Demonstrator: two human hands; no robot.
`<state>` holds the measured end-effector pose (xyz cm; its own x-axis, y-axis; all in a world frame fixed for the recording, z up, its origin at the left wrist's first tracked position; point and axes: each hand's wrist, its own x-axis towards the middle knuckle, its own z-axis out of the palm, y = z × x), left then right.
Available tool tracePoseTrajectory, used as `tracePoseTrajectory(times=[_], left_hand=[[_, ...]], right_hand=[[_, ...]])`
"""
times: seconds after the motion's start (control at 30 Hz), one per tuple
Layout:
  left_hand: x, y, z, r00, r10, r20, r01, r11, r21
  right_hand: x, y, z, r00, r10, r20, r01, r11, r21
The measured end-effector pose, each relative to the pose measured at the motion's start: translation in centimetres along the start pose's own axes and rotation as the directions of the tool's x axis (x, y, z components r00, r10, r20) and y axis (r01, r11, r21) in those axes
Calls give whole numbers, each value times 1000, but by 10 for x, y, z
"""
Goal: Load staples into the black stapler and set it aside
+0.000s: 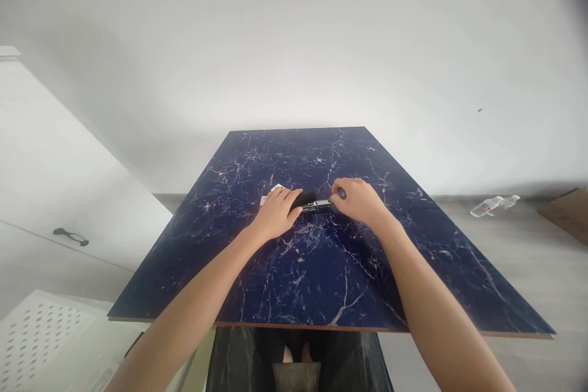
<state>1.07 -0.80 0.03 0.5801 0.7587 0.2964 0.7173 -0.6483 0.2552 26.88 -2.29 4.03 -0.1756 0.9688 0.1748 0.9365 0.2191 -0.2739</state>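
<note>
A black stapler (307,198) lies on the blue marbled table, its top swung up and its metal staple channel (319,204) exposed. My left hand (278,211) grips the stapler's left part, with the thumb on the near side and the fingers over the far side. At the channel's right end, my right hand (353,197) is closed in a pinch; whatever sits between its fingertips is too small to tell. A small white and red box (277,187) shows partly behind my left hand.
The blue table (298,282) stands against a white wall. On the floor to the right lie clear plastic bottles (493,205) beside a brown box (567,214). A white cabinet (50,184) with a dark handle stands at left, near a perforated white panel (39,337).
</note>
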Motion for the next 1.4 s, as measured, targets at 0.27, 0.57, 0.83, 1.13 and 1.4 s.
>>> tracePoseTrajectory(times=[0.27,0.57,0.83,1.13,1.4], left_hand=[[-2,0,6,995,28,-94,-26,999,18],[1,-2,7,995,5,-103,-7,1000,-13],[2,9,5,984,-85,-157,58,984,-167],[-3,13,-17,999,49,8,-47,987,-155],[-5,-49,-46,903,-405,142,356,892,277]], right_hand=[[-23,-51,20,959,-167,229,155,985,71],[-23,-57,29,902,-321,290,189,895,404],[-15,-60,48,998,-41,50,26,962,272],[-4,-36,35,967,255,25,-256,963,80],[-6,-43,38,985,172,30,-173,985,12]])
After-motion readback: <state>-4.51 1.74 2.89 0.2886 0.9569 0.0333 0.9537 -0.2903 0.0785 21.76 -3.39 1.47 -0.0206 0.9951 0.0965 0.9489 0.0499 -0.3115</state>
